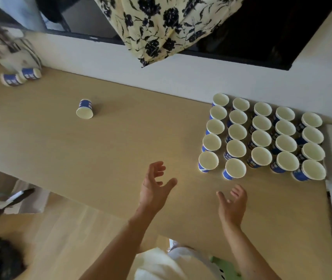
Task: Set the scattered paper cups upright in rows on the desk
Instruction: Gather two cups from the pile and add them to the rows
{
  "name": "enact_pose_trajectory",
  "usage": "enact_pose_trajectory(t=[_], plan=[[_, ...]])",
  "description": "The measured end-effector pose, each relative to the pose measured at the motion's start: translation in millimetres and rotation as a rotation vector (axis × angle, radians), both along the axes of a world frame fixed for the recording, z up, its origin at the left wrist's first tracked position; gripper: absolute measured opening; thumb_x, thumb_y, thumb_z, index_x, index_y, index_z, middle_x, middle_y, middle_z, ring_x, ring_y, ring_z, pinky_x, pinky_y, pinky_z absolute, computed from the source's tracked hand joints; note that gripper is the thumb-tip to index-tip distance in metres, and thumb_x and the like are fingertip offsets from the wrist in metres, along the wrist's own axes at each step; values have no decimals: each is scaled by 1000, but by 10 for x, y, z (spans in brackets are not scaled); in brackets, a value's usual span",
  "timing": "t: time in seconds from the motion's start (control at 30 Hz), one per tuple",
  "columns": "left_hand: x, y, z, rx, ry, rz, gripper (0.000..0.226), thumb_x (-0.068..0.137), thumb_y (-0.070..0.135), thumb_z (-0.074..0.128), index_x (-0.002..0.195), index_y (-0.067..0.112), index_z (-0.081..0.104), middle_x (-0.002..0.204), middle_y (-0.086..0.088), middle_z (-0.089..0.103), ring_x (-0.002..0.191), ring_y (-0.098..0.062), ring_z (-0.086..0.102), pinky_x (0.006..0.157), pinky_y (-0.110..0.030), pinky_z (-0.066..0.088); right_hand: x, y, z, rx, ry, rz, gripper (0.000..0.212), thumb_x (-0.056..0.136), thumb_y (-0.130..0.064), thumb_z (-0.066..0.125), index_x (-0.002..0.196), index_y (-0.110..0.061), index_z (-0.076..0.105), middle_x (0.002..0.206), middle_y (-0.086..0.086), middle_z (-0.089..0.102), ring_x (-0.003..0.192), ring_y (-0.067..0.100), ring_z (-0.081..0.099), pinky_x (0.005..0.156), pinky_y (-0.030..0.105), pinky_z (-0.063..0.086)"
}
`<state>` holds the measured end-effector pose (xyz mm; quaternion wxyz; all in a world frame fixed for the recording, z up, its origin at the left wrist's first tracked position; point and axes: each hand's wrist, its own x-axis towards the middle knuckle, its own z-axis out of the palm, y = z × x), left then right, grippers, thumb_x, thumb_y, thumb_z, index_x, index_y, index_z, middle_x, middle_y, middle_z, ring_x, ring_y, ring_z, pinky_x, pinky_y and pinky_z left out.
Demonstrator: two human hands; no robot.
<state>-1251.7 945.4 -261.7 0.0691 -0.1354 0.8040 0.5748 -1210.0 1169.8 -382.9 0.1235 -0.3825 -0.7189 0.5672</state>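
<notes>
The left hand [155, 184] and the right hand [232, 203] hover above the light wooden desk [120, 142], fingers spread and loosely curled, thumbs wide, holding nothing. The upright blue-and-white paper cups [260, 138] stand in rows at the right. A tipped cup [84, 109] lies mid-desk, and two fallen cups [20, 77] lie far left.

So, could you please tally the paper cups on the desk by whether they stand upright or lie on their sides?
Upright cups: 22
Cups on their sides: 3
Total: 25
</notes>
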Motion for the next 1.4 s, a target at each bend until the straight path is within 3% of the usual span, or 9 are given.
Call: enact_pose_trajectory(t=[0.17,0.27,0.37,0.47,0.57,0.8,1.07,1.27,1.4], plan=[[-129,-665,232,112,75,140,49,81,21,78,123,26,54,115,12,63,108,-4,60,81,-25,55,-98,-684,244,0,52,95,56,83,2,75,131,3,48,124,23,57,113,37,59,88,38,47],[-117,-1160,365,152,112,223,44,84,22,76,122,25,56,114,11,65,106,-4,61,73,-14,49,-248,-1280,431,-67,81,233,52,83,6,73,129,2,50,122,23,60,112,33,60,83,28,46],[-73,-1682,469,222,125,315,39,85,21,74,120,25,58,113,9,66,106,-7,62,75,-16,50,-378,-1913,610,-101,112,411,50,81,9,74,126,-1,53,119,19,61,107,27,60,76,14,49],[-5,-2228,545,258,136,367,36,86,22,72,119,25,58,113,8,65,106,-8,62,80,-21,52,-443,-2516,763,-67,106,557,49,81,3,76,124,-7,55,118,12,62,101,18,63,76,22,48],[75,-2738,607,275,151,390,33,87,23,71,118,27,58,113,9,65,106,-6,62,82,-21,52,-506,-3072,876,-51,114,640,47,81,3,77,120,-12,56,115,10,64,97,11,64,70,17,47],[207,-3590,629,319,140,451,30,89,19,70,117,22,60,114,4,65,105,-11,61,86,-28,55,-666,-3988,976,-7,81,795,47,77,6,78,115,-12,57,110,10,64,92,19,66,70,20,50],[-284,-4350,477,312,100,471,29,89,16,69,116,20,62,112,1,67,105,-16,64,83,-29,56,-1553,-4550,976,121,84,942,54,75,7,77,119,-16,58,111,1,63,96,21,65,82,37,55],[-980,-5077,418,140,42,404,25,89,27,69,113,28,62,109,11,67,99,-2,64,74,-18,55,-2686,-4833,828,314,96,1024,59,73,16,74,124,-11,58,115,9,61,98,25,64,82,43,55],[-1442,-5554,448,57,43,375,24,90,30,68,112,31,61,108,15,68,93,9,63,72,-16,53,-3286,-4975,762,512,33,1122,69,72,18,72,133,-7,55,121,10,57,104,25,61,89,39,52]])
